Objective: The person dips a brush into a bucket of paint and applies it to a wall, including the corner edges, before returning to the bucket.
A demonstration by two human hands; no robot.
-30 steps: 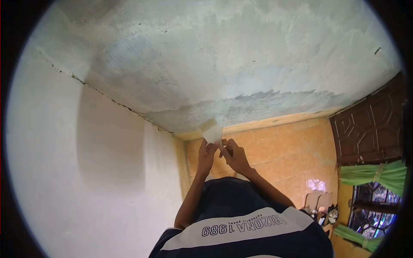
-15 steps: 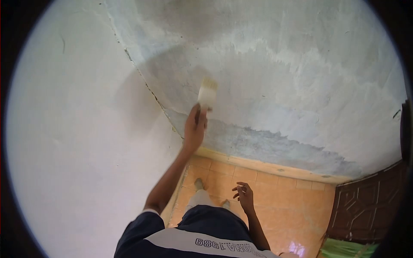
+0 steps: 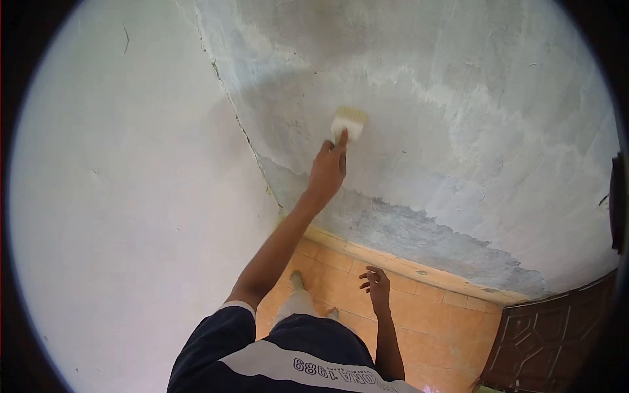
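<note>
A wide paintbrush (image 3: 350,123) with pale bristles and a white band is in my left hand (image 3: 329,169). The fingers close around its handle, and the index finger lies up along the brush. Its bristles point up at the grey, patchy wall (image 3: 419,111) and appear to lie against it. Lower down, my right hand (image 3: 376,285) hangs over the tiled floor, holding nothing, with its fingers loosely bent and apart.
At left, a smooth whitish wall (image 3: 131,196) meets the patchy wall along a cracked corner. A yellowish baseboard strip (image 3: 393,265) runs above orange floor tiles (image 3: 432,327). A dark carved wooden panel (image 3: 550,334) stands at lower right.
My left hand and the paintbrush have moved right and slightly up across the wall, and the brush now shows its broad face. The view has shifted a little; my right hand still hangs low.
</note>
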